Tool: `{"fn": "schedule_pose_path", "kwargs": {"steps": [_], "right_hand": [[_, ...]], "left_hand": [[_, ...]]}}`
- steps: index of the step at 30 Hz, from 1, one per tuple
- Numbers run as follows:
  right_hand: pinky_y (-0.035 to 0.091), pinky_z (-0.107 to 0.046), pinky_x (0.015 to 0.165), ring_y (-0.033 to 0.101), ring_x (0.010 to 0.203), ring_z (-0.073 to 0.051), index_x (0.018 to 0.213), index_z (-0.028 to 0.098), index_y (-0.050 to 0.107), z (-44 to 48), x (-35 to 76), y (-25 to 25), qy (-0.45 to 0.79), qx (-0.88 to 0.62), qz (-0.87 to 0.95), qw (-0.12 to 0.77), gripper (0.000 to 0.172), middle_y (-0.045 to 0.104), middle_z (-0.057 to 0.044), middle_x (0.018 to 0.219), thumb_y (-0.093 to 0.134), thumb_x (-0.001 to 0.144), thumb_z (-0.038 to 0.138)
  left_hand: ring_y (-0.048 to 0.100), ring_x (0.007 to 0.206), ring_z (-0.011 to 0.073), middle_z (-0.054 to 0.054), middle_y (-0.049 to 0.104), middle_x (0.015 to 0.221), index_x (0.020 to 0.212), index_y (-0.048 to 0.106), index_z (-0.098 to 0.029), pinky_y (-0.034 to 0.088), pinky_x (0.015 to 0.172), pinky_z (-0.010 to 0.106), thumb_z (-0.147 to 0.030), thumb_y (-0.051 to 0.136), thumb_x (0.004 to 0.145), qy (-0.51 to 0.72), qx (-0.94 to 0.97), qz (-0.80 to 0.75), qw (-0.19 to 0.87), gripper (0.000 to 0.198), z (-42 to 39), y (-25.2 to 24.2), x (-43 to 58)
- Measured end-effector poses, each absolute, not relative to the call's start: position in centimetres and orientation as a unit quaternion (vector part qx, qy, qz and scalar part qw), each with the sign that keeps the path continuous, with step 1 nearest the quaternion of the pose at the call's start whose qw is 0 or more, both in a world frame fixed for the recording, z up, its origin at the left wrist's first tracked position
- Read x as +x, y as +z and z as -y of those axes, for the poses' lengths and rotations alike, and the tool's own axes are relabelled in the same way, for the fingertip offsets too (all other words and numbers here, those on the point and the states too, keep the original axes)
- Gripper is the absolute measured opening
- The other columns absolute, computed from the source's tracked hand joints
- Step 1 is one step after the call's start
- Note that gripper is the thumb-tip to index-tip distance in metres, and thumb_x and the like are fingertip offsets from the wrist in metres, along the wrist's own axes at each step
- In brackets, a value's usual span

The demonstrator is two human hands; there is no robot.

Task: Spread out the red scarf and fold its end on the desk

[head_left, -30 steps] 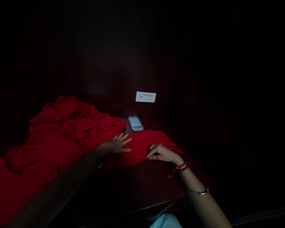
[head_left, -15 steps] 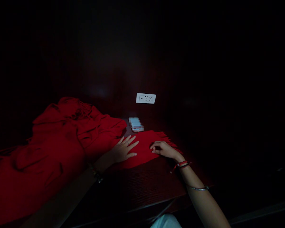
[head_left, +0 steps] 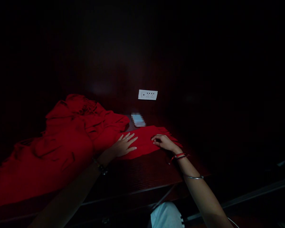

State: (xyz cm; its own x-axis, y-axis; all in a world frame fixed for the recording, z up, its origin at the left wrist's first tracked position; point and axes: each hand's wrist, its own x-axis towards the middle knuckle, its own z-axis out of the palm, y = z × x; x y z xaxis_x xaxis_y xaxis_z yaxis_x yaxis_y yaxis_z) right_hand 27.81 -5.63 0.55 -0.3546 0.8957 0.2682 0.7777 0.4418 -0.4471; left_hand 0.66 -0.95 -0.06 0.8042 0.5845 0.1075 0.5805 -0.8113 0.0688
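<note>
Head view: the room is very dark, and little beyond the red cloth and the hands can be read. A red scarf lies with its fringed end spread flat near the back edge of the table. The rest is bunched in a heap over the table's left side, reaching down to the front edge there.

The left hand lies palm down on the flat end with its fingers spread, released, gripping nothing. The right hand rests on the same end just beside the fringe, fingers bent. Whether it pinches the cloth cannot be told.

A small blurred item sits at the back edge, touching or nearly touching the scarf, below a wall socket.

Risks, as a judgement:
- A drag on the cloth could sweep that item along or bury it.
- The heap's weight at the front edge could pull the flat end askew if both palms lift.
- The red wrist cord and the bangle could snag the fringe.
- Creases may go unseen in this gloom.
</note>
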Motion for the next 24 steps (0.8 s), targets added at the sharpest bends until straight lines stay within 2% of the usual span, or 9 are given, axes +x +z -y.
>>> {"fn": "schedule_pose_path", "kwargs": {"steps": [3,5,7,9,14,16,18,21,24], "right_hand": [[0.041,-0.027,0.075,0.053,0.080,-0.015,0.097,0.015,0.060,6.1,27.3,1.1,0.143,-0.496,0.821,0.242,0.026,0.059,-0.006,0.088,0.056,0.076,0.031],[0.039,-0.029,0.082,0.051,0.090,-0.016,0.105,0.017,0.056,6.6,26.9,1.6,0.170,-0.467,0.840,0.218,0.039,0.056,-0.006,0.098,0.061,0.072,0.037],[0.036,-0.031,0.088,0.046,0.098,-0.018,0.112,0.019,0.052,7.0,26.4,1.9,0.187,-0.447,0.855,0.182,0.054,0.051,-0.006,0.106,0.066,0.065,0.042],[0.034,-0.032,0.090,0.044,0.100,-0.018,0.114,0.020,0.051,7.2,26.1,2.1,0.190,-0.447,0.861,0.155,0.060,0.048,-0.006,0.107,0.068,0.061,0.044],[0.036,-0.030,0.086,0.046,0.095,-0.017,0.104,0.019,0.057,7.0,26.1,2.2,0.188,-0.444,0.862,0.158,0.041,0.049,-0.006,0.101,0.062,0.070,0.041],[0.037,-0.029,0.084,0.048,0.091,-0.016,0.103,0.018,0.057,7.0,26.2,2.3,0.187,-0.437,0.863,0.169,0.035,0.051,-0.006,0.098,0.057,0.075,0.039],[0.038,-0.028,0.083,0.049,0.089,-0.015,0.102,0.018,0.057,7.0,26.2,2.4,0.189,-0.434,0.863,0.177,0.032,0.052,-0.005,0.096,0.054,0.078,0.037],[0.037,-0.029,0.085,0.048,0.092,-0.016,0.105,0.018,0.056,7.2,26.2,2.5,0.198,-0.436,0.861,0.170,0.037,0.051,-0.005,0.098,0.058,0.074,0.039],[0.035,-0.031,0.088,0.046,0.097,-0.018,0.110,0.020,0.054,7.2,26.0,2.4,0.195,-0.447,0.860,0.150,0.050,0.049,-0.005,0.103,0.066,0.066,0.040]], "left_hand": [[0.014,0.128,0.0260,0.010,0.021,0.140,0.133,0.023,-0.024,0.017,0.099,0.048,-0.053,0.028,0.085,0.019,0.954,-0.297,0.036,0.057,0.8,-0.3,0.2],[0.015,0.128,0.0265,0.011,0.022,0.140,0.133,0.024,-0.023,0.018,0.099,0.048,-0.055,0.028,0.084,0.009,0.956,-0.291,0.035,0.058,0.6,-0.6,0.0],[0.016,0.128,0.0265,0.011,0.023,0.139,0.133,0.024,-0.022,0.019,0.099,0.047,-0.054,0.029,0.084,0.023,0.958,-0.284,0.022,0.059,0.6,-0.6,-0.2],[0.019,0.127,0.0257,0.012,0.026,0.138,0.132,0.027,-0.020,0.022,0.099,0.043,-0.051,0.033,0.084,0.053,0.963,-0.265,0.005,0.057,0.9,-0.1,-0.2],[0.046,0.109,0.0225,0.009,0.046,0.122,0.119,0.045,-0.021,0.034,0.091,0.033,-0.050,0.045,0.078,0.105,0.972,-0.210,-0.007,0.050,3.1,2.4,-0.1],[0.048,0.105,0.0239,0.009,0.049,0.118,0.114,0.049,-0.021,0.037,0.087,0.033,-0.050,0.051,0.074,0.085,0.975,-0.205,-0.004,0.050,4.0,3.1,0.0],[0.048,0.105,0.0251,0.010,0.049,0.117,0.114,0.049,-0.020,0.038,0.085,0.033,-0.040,0.054,0.073,0.061,0.977,-0.204,-0.003,0.046,4.4,3.4,0.1],[0.050,0.101,0.0224,0.008,0.051,0.114,0.115,0.048,-0.020,0.040,0.083,0.030,-0.016,0.051,0.069,0.047,0.980,-0.193,0.004,0.047,4.3,3.2,0.1],[0.050,0.101,0.0203,0.007,0.051,0.113,0.115,0.048,-0.020,0.040,0.084,0.028,-0.006,0.046,0.063,0.054,0.981,-0.186,0.016,0.054,3.9,2.9,0.0]]}}
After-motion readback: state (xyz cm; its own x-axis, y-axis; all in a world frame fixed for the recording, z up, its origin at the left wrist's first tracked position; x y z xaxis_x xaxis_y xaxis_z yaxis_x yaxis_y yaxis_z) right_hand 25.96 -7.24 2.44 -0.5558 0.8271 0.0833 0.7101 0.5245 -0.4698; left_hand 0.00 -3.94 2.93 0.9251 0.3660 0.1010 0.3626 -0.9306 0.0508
